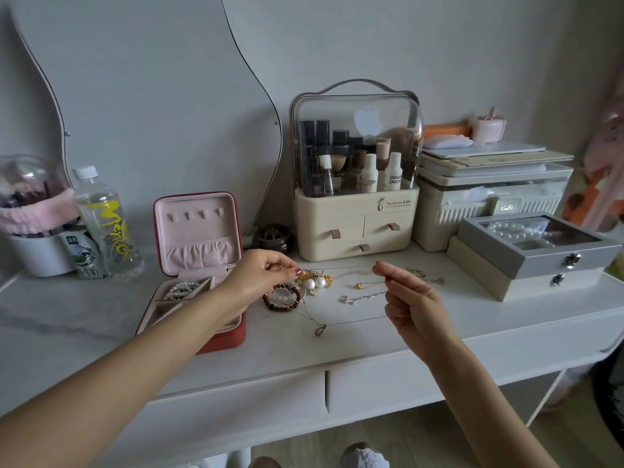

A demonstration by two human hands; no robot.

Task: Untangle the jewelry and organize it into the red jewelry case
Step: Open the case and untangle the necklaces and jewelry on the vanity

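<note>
the open red jewelry case with its pink lining (202,261) sits at the left of the white bench (337,339), a pearl strand already in its tray. the left hand (261,275) reaches over it, fingers pinching one end of a thin gold chain (337,267) above the tangled heap of pearls and brown beads (297,290). the right hand (410,307) pinches the other end, palm up. pulling harder could tighten a knot, snap the chain or drag the heap along.
</note>
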